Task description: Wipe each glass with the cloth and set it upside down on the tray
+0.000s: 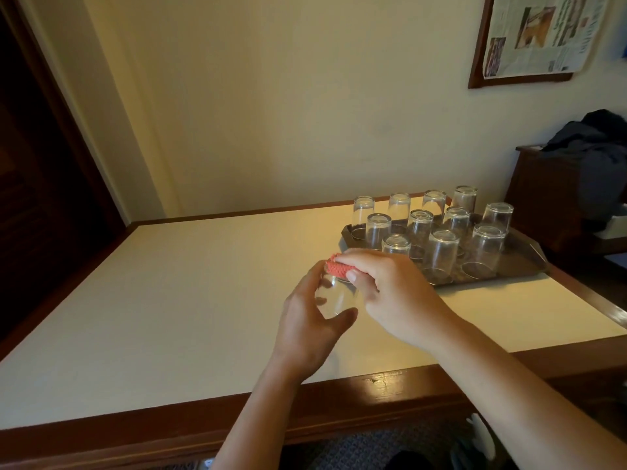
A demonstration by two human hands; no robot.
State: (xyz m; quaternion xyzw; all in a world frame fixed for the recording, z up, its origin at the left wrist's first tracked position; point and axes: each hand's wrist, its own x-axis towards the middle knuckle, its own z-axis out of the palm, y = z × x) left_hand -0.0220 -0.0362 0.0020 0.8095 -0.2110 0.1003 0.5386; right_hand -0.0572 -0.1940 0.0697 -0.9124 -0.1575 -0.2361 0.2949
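My left hand grips a clear glass above the middle of the table, fingers and thumb curled round its side. My right hand pinches a folded red cloth and presses it on the glass's far end. Which end of the glass the cloth covers I cannot tell. To the right, a dark metal tray carries several clear glasses, all upside down in rows.
The table has a pale top with a brown wooden edge running along its front. A dark cabinet with dark clothing heaped on it stands at the right. A framed newspaper hangs on the wall.
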